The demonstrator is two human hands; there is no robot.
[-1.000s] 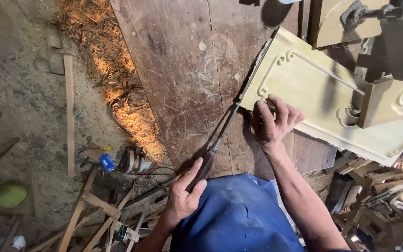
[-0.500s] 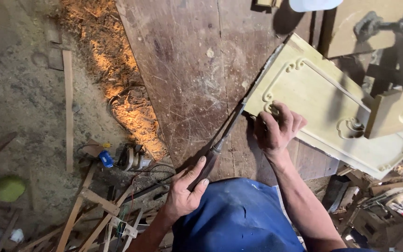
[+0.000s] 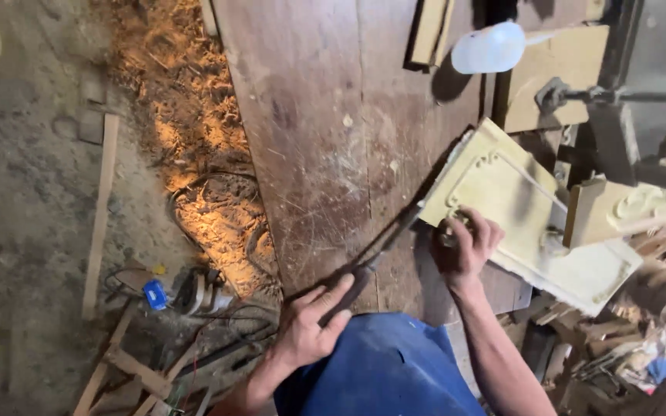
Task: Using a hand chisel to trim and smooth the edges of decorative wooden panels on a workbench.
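Note:
My left hand [image 3: 314,327] grips the dark handle of a long thin hand saw [image 3: 383,246], whose blade runs up and right to the edge of a pale carved wooden panel [image 3: 529,223]. My right hand [image 3: 464,246] is closed on the panel's near left corner, close to where the blade meets it. The panel lies tilted on a worn brown wooden workbench [image 3: 325,146]. My blue-clad lap [image 3: 383,370] is below both hands.
Wood shavings [image 3: 194,154] pile on the dirt floor left of the bench. A small power tool with a blue part [image 3: 183,293] and wood strips [image 3: 129,362] lie at lower left. A white plastic bottle [image 3: 491,48] and a metal clamp [image 3: 580,96] sit at upper right.
The view has shifted, so panel and hands sit lower in the frame. My left hand with the saw has drawn slightly back toward me; my right hand stays on the panel's corner.

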